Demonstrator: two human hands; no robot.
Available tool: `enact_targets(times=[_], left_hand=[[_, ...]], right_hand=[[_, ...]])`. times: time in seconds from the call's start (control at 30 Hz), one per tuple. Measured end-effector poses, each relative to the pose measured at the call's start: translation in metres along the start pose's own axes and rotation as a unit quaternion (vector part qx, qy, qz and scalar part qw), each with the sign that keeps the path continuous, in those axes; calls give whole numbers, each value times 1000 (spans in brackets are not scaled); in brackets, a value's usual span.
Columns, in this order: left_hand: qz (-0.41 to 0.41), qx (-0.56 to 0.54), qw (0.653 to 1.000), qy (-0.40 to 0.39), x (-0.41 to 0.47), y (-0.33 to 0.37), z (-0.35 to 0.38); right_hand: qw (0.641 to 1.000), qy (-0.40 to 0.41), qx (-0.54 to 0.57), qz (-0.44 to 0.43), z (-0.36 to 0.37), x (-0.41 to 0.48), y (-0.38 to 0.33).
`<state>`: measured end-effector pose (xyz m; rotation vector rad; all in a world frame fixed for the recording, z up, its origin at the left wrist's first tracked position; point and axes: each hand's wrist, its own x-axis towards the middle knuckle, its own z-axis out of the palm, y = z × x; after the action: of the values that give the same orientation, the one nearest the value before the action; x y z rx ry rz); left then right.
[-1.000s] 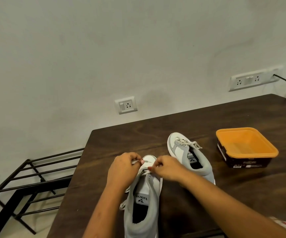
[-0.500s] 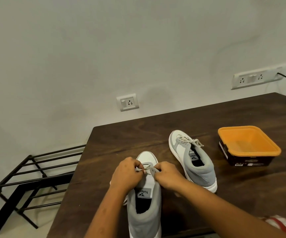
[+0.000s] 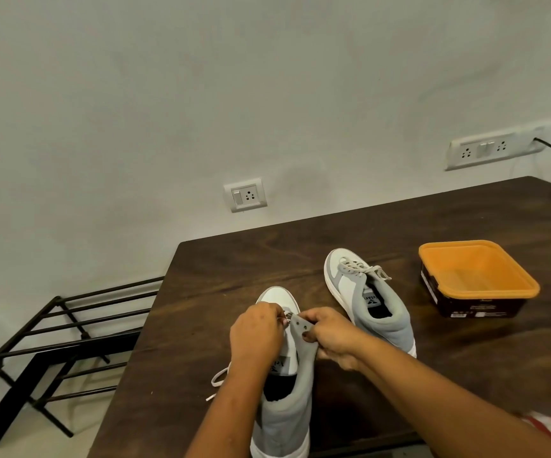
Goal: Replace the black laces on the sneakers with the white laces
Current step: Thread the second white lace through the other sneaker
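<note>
Surface: dark wooden table [image 3: 201, 292], far edge along the wall.
Near edge: grey-white sneaker [image 3: 284, 421], toe pointing away; white lace [image 3: 219, 378] trailing just left.
Centre: second sneaker [image 3: 383, 319], laced white.
Right side: orange container [image 3: 528, 287].

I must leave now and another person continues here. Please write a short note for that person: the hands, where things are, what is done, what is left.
Left hand: pinches the lace tip at the near sneaker's front eyelets.
Right hand: grips that sneaker's eyelet flap.
Things: both sneakers are on the table, with the far sneaker behind and the tub to its right.
Done: the far sneaker has a white lace. No black lace is in view.
Left: the near sneaker is laced only at the front. Thread the remaining eyelets, then probably tie.
</note>
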<state>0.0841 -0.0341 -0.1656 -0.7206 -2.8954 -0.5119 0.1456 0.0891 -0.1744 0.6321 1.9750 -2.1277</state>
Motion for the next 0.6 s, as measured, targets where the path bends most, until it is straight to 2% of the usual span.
enact_targets(times=[0.17, 0.37, 0.6], left_hand=[[-6, 10, 1000, 0, 0, 2, 3], [2, -7, 1000, -4, 0, 0, 3], [3, -33, 999, -3, -1, -5, 1]], right_hand=[[1000, -15, 16, -6, -2, 0, 2], [1000, -16, -15, -21, 0, -2, 0], [999, -29, 41, -18, -3, 5, 5]])
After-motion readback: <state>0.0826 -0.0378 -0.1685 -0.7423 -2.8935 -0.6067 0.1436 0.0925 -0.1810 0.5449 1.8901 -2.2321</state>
